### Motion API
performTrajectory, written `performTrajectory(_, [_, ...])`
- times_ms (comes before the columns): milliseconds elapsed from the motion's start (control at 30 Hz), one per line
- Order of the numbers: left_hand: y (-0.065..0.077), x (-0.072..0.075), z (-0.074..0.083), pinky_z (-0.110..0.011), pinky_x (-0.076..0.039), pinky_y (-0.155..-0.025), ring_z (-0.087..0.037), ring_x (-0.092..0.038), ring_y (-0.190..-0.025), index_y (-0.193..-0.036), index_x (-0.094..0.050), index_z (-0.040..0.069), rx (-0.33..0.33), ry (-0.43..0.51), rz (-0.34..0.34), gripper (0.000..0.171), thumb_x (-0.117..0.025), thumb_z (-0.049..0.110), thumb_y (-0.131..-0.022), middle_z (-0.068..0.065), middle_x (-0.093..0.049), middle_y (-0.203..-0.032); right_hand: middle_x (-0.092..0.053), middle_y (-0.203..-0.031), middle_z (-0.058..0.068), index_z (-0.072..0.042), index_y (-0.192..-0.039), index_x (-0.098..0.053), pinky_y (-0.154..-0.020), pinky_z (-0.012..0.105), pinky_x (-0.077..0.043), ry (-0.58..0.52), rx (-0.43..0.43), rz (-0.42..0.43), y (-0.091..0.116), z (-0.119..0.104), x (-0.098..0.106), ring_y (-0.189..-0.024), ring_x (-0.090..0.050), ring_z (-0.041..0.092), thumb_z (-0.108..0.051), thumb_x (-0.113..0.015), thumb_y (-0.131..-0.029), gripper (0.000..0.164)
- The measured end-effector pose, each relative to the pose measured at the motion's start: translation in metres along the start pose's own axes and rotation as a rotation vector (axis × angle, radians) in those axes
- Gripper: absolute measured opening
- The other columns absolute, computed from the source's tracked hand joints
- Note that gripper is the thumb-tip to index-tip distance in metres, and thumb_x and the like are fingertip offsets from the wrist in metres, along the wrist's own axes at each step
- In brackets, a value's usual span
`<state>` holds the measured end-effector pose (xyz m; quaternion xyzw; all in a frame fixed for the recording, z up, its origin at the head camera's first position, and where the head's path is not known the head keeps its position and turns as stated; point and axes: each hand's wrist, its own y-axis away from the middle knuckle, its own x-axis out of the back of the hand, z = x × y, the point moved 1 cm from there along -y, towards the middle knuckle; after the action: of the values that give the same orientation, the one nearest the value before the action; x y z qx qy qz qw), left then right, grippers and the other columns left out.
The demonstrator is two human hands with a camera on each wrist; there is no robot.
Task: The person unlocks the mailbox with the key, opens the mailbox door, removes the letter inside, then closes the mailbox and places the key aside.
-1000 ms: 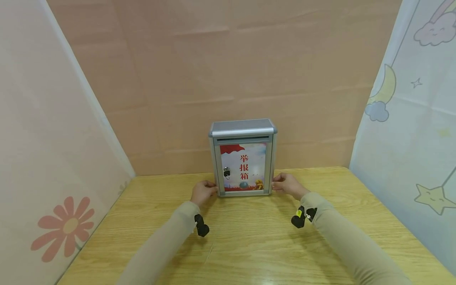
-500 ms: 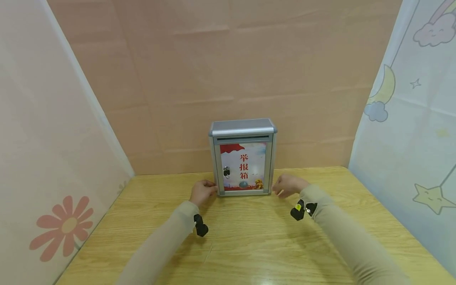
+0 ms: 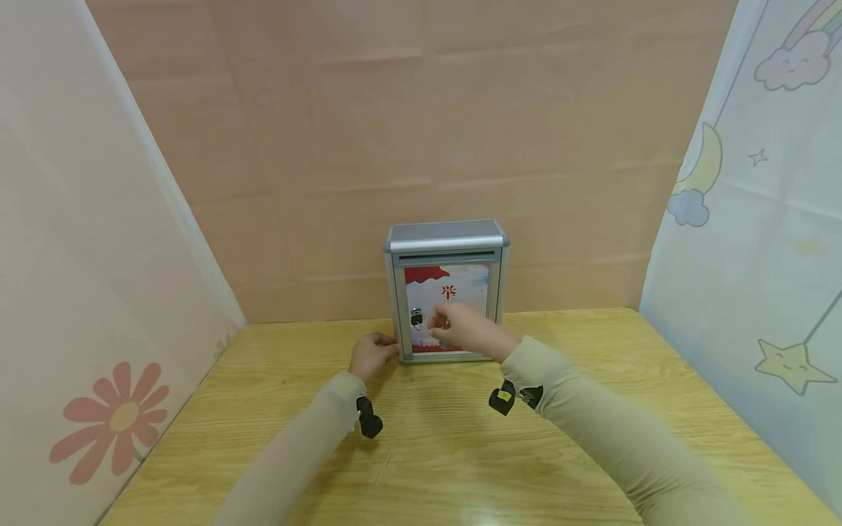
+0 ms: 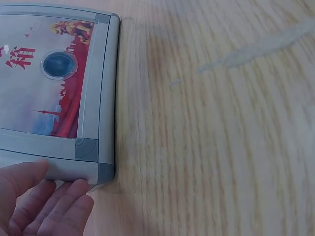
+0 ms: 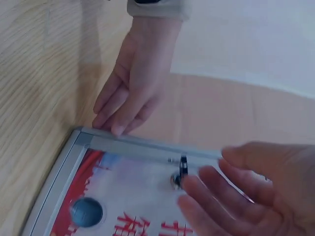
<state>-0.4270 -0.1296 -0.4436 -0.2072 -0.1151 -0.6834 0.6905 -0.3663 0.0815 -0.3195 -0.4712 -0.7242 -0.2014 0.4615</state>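
A silver metal report box (image 3: 430, 288) stands upright on the table, with a slot under its lid and red Chinese characters on its front panel. A small lock with a black-headed key (image 3: 416, 316) sits at the panel's left side. My left hand (image 3: 371, 354) rests against the box's lower left side, thumb near the front edge and fingertips along the side. My right hand (image 3: 463, 326) hovers before the panel with loosely bent fingers, holding nothing. Its fingertips come close to the key (image 5: 183, 166) in the right wrist view. The hand covers part of the lettering in the head view.
The box stands on a wood-grain table (image 3: 421, 438), close to a peach cloth backdrop (image 3: 316, 161). White printed cloths flank the table: a flower (image 3: 123, 418) on the left one, a star (image 3: 796, 365) and clouds on the right. Each sleeve carries a black wrist camera (image 3: 503, 398).
My right hand has left the box's lower right side and moved left and up across the front panel toward the lock. The left hand and the box have stayed in place.
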Motion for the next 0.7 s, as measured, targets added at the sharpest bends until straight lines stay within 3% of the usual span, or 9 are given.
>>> performTrajectory(200, [-0.001, -0.001, -0.003, -0.028, -0.052, -0.061, -0.015, -0.063, -0.068, -0.094, -0.071, 0.0, 0.003, 0.006, 0.003, 0.02, -0.073, 0.018, -0.085, -0.009, -0.071, -0.083, -0.066, -0.096, 0.008, -0.003, -0.098, -0.065, -0.075, 0.03, -0.056, 0.241, 0.113, 0.231, -0.014, -0.019, -0.022, -0.091, -0.064, 0.02, -0.012, -0.066, -0.092, 0.011])
performTrajectory(333, [-0.001, 0.0, -0.002, -0.028, -0.052, -0.061, -0.017, -0.064, -0.069, -0.095, -0.071, 0.001, 0.004, 0.02, 0.005, 0.019, -0.073, 0.017, -0.085, -0.009, -0.071, -0.082, -0.063, -0.094, 0.011, 0.001, -0.097, -0.066, -0.07, 0.028, -0.056, 0.397, 0.19, 0.318, -0.022, -0.015, -0.034, -0.087, -0.063, 0.022, -0.011, -0.07, -0.089, 0.015])
performTrajectory(700, [0.001, -0.001, 0.0, -0.029, -0.052, -0.061, -0.02, -0.064, -0.073, -0.097, -0.07, 0.001, 0.036, 0.028, -0.004, 0.019, -0.073, 0.017, -0.087, -0.009, -0.07, -0.085, -0.062, -0.091, 0.011, 0.001, -0.094, -0.066, -0.067, 0.03, -0.056, 0.545, 0.22, 0.358, -0.031, -0.01, -0.043, -0.082, -0.063, 0.022, -0.008, -0.071, -0.087, 0.013])
